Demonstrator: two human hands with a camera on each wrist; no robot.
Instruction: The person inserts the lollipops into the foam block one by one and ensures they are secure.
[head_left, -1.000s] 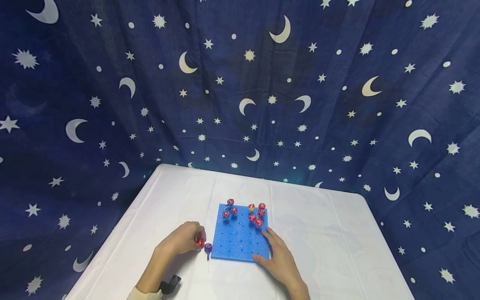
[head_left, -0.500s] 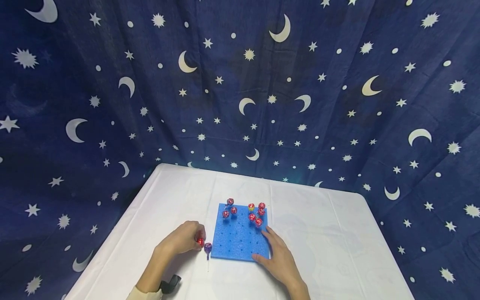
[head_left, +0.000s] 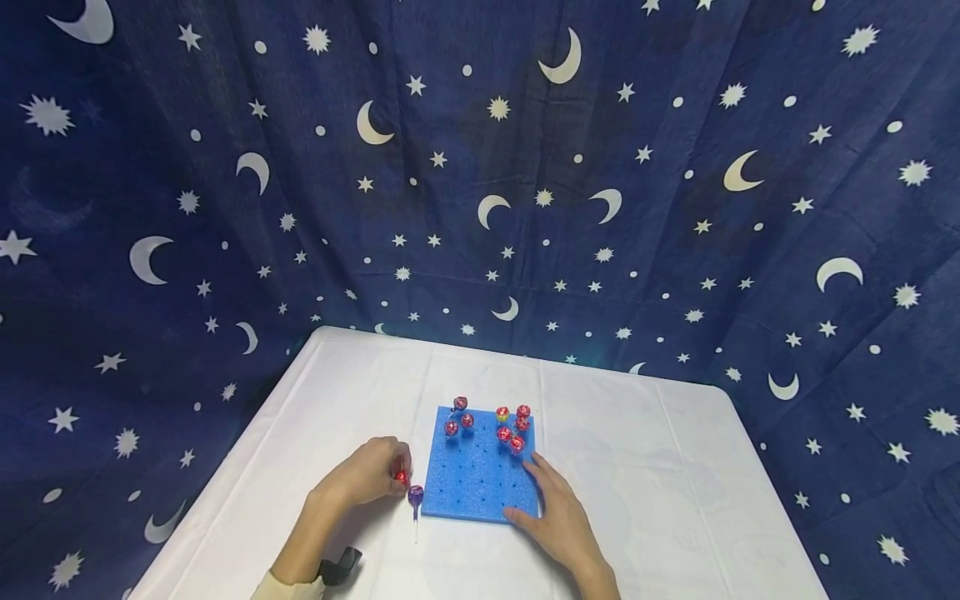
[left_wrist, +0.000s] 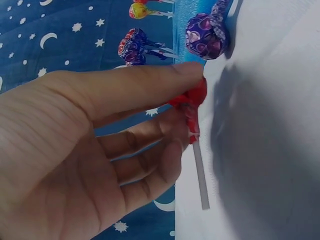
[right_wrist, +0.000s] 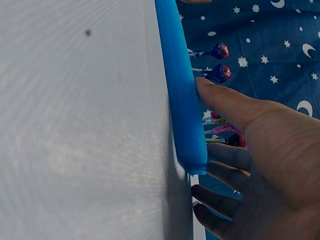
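My left hand [head_left: 366, 472] pinches a red-wrapped lollipop [left_wrist: 199, 92] by its head between thumb and fingers. In the left wrist view, its white stick points down and away. Just right of that hand a purple lollipop [head_left: 416, 497] lies on the white table, stick toward me, left of the blue foam board [head_left: 480, 500]. My right hand [head_left: 558, 521] rests at the board's right front corner, thumb on its near edge and fingers spread along its right side. Upright in the board stand dark purple-and-red lollipops [head_left: 452, 427] at back left and red ones [head_left: 505, 434] at back right.
Rows of small holes run across the front half of the board. A white cloth covers the table [head_left: 660, 500]. Behind and beside it hangs a dark blue curtain [head_left: 450, 200] with moons and stars. A black strap [head_left: 340, 567] sits at my left wrist.
My left hand has risen slightly with the red lollipop in its fingers. The right hand, the board and the purple lollipop stay where they were.
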